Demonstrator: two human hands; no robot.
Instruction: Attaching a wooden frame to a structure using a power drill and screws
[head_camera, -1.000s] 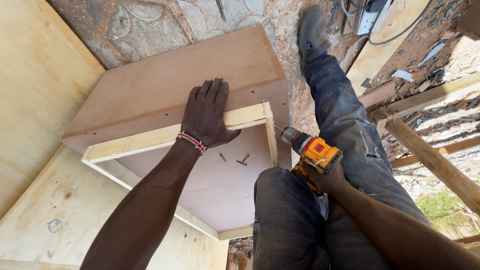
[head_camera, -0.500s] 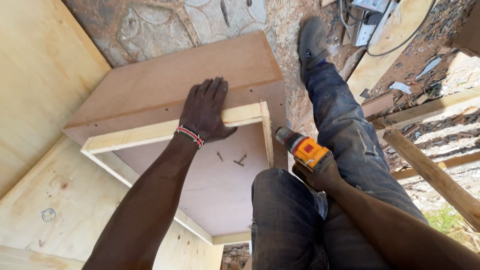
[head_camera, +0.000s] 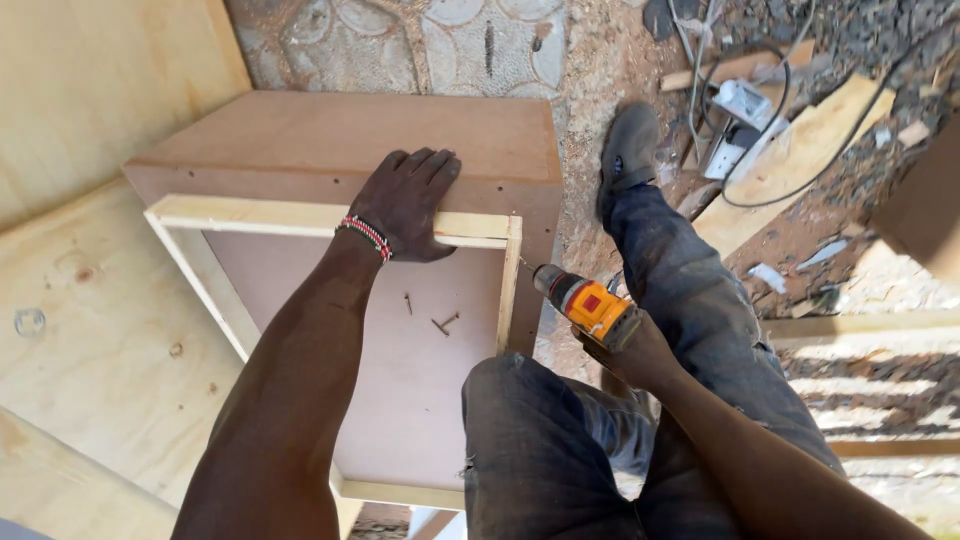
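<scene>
Two plywood sheets (head_camera: 90, 330) carry an open wooden box (head_camera: 330, 150) lying on its side, hardboard back facing up inside a pale timber frame (head_camera: 250, 216). The left hand (head_camera: 405, 200) presses flat, fingers spread, over the frame's far rail near its right corner, seemingly pinning the box against a sideways push. The right hand (head_camera: 635, 350) is wrapped around an orange cordless drill (head_camera: 580, 300), bit aimed at the box's right side by that corner. A few loose screws (head_camera: 440, 320) lie on the back panel, within reach.
</scene>
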